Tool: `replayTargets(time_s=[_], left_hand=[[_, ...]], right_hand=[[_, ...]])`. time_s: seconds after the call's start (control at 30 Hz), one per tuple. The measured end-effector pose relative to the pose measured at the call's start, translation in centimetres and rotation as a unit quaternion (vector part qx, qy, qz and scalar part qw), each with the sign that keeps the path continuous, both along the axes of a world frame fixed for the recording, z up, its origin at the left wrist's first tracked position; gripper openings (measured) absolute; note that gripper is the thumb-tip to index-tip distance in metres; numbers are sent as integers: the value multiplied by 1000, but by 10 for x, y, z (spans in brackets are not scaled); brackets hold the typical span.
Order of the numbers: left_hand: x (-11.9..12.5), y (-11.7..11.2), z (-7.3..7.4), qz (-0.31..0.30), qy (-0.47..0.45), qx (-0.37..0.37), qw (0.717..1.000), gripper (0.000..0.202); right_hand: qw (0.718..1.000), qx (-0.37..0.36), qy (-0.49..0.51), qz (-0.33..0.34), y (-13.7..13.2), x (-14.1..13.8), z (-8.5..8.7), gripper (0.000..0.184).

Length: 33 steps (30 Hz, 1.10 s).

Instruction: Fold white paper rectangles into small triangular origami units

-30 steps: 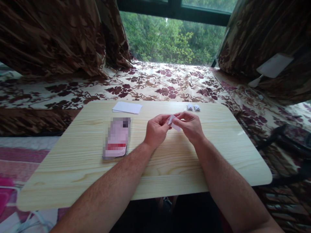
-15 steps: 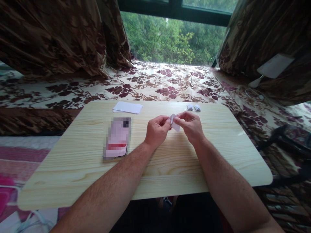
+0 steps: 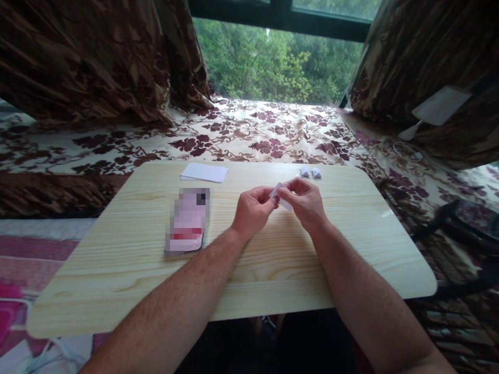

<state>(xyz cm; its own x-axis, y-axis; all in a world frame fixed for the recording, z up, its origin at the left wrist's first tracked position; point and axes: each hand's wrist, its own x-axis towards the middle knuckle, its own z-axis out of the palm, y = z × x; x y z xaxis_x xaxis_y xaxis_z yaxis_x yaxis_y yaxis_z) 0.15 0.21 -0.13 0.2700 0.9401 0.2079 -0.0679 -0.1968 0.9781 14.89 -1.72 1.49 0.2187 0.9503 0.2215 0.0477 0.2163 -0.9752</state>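
Between my two hands, above the middle of the table, is a small folded piece of white paper [image 3: 286, 204]. My left hand [image 3: 253, 209] pinches its left edge with thumb and fingertips. My right hand [image 3: 306, 201] is closed on its right side, the thumb lying over the paper. Fingers cover part of the paper, so its full shape is hidden. Just beyond my right hand sit two small folded paper pieces [image 3: 311, 173], side by side. A stack of white paper sheets [image 3: 205, 173] lies at the table's back left.
The light wood table [image 3: 280, 270] has rounded corners. A pink phone [image 3: 189, 218], partly pixelated, lies left of my hands. Behind the table runs a ledge with floral cloth [image 3: 268, 135] below a window. A white lamp [image 3: 442, 105] stands at the right, beside a dark chair [image 3: 468, 228].
The folded paper has turned slightly in my fingers, its lower tip now further right. My left fingertips have shifted a little toward my right hand. Everything else stays in place.
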Motion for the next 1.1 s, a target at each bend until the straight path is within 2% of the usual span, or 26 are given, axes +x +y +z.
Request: replayTargets(time_s=[0.3, 0.9, 1.1], left_hand=[[0, -1, 2, -23, -4, -4, 1000, 34], [3, -4, 10, -45, -45, -35, 997, 45], [2, -4, 10, -47, -49, -35, 997, 42]], right_hand=[[1000, 13, 14, -2, 0, -2, 1, 21], [999, -6, -1, -35, -1, -5, 1, 25], [999, -7, 15, -33, -1, -5, 0, 26]])
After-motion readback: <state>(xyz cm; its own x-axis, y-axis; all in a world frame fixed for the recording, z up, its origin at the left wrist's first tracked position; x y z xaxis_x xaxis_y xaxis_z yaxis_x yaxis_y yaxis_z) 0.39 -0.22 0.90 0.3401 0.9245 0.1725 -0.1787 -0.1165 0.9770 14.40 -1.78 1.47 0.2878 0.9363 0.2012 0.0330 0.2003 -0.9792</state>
